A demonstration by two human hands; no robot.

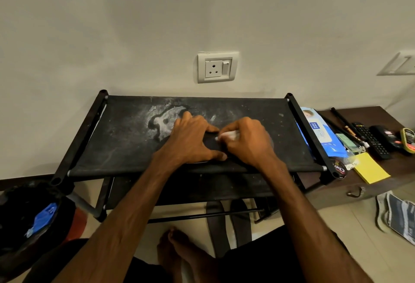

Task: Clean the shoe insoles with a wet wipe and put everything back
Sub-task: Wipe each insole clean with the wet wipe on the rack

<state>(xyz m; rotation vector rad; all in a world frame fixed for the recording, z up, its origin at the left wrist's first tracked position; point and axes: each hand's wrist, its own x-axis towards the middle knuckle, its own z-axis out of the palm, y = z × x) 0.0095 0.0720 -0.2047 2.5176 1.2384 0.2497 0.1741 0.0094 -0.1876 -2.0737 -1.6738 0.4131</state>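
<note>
Wet wipe (228, 135) on insole (213, 146) on rack shelf (125, 143), wipes pack (321, 134) right, socket (216, 68) behind

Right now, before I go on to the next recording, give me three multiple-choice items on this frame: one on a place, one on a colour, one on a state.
1. Where does the dark insole lie?
A. on the floor
B. on the rack's top shelf
C. on the side cabinet

2. What colour is the notepad to the right of the rack?
A. yellow
B. pink
C. white

3. What is the right hand doing?
A. lying flat and empty
B. holding a remote
C. gripping a white wipe

Answers:
1 B: the left hand presses it onto the dusty black shelf.
2 A: the pad is plainly yellow.
3 C: its fingers curl round the wipe, over the insole.
</note>
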